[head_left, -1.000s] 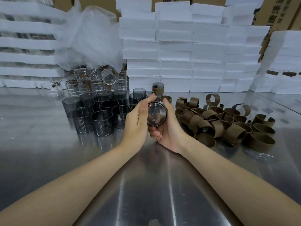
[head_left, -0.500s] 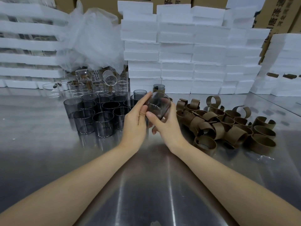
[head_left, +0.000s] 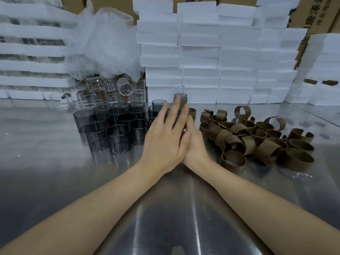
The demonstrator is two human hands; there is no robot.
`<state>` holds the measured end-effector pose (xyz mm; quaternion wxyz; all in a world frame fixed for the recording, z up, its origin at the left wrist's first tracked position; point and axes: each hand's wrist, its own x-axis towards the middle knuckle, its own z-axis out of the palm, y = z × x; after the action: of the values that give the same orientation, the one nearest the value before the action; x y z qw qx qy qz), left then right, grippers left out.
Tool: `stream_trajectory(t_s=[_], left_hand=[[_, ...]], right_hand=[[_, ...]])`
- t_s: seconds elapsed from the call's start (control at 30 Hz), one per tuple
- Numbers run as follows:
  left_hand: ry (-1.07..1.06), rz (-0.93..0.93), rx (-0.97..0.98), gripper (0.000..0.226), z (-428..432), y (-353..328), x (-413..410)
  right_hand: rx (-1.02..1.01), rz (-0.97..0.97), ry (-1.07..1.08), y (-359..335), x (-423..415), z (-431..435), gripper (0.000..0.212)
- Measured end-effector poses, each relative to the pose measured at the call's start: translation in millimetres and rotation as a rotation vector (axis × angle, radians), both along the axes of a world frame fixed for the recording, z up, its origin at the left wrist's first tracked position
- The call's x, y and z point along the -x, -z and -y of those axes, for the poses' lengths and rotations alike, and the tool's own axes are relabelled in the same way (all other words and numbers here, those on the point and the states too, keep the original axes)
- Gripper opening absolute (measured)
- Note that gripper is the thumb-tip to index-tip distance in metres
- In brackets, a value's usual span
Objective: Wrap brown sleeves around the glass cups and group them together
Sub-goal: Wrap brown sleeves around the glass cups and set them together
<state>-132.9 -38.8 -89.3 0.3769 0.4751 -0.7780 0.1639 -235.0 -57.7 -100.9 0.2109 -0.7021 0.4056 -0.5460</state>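
Observation:
My left hand (head_left: 165, 138) lies flat with straight, blurred fingers, reaching forward over my right hand (head_left: 196, 146) at the table's middle. Most of my right hand's fingers are hidden under the left, and I cannot see the smoky glass cup they held. Bare smoky glass cups (head_left: 117, 133) stand grouped just left of my hands. A pile of curled brown sleeves (head_left: 257, 140) lies to the right. Beyond my fingertips stand cups with brown sleeves (head_left: 181, 97), partly hidden by my left hand.
Clear glass cups (head_left: 110, 91) and a plastic bag (head_left: 108, 45) sit behind the smoky cups. Stacks of white foam boxes (head_left: 217, 57) wall the back of the steel table (head_left: 165, 208). Cardboard cartons (head_left: 316, 13) stand behind them.
Both hands have moved forward from holding up the smoky cup. My left hand has flattened over the right, and the cup is out of sight.

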Motion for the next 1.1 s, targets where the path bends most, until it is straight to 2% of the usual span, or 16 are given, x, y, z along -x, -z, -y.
stream_trajectory(t_s=[0.1, 0.17, 0.27, 0.37, 0.5, 0.6, 0.7, 0.77, 0.87, 0.97, 1.1], left_hand=[[-0.038, -0.174, -0.095, 0.06, 0, -3, -5], [0.052, -0.345, -0.129, 0.058, 2, -4, -10], [0.214, -0.691, -0.285, 0.052, 4, -10, -15], [0.339, -1.106, -0.628, 0.04, 6, -21, -16], [0.514, -1.387, -1.001, 0.056, 8, -23, -20], [0.589, -1.531, -1.07, 0.059, 14, -16, -19], [0.564, -1.561, -1.059, 0.063, 20, -10, -18], [0.529, -1.549, -1.05, 0.073, 22, -7, -19], [0.493, -1.538, -0.986, 0.077, 23, -2, -13], [0.411, -1.351, -0.85, 0.071, 20, 4, -2], [0.507, -0.988, -0.779, 0.064, 14, 13, 2]], right_hand=[[0.066, -0.194, -0.036, -1, 0, -2, 0.013], [0.016, -0.256, -0.039, 2, 1, 4, 0.029], [0.003, -0.197, -0.115, -2, -2, -3, 0.046], [-0.013, -0.137, -0.16, -2, 1, -5, 0.05], [-0.027, -0.144, -0.149, -1, 7, -5, 0.049], [-0.02, -0.103, -0.201, -2, 7, -6, 0.048], [-0.004, -0.067, -0.255, -3, 2, -7, 0.051], [0.0, -0.052, -0.269, -1, -1, -4, 0.062], [-0.043, -0.016, -0.203, 2, -1, 2, 0.072], [-0.053, 0.051, -0.088, 2, 1, 8, 0.08], [-0.009, 0.1, 0.05, -3, 12, 8, 0.071]])
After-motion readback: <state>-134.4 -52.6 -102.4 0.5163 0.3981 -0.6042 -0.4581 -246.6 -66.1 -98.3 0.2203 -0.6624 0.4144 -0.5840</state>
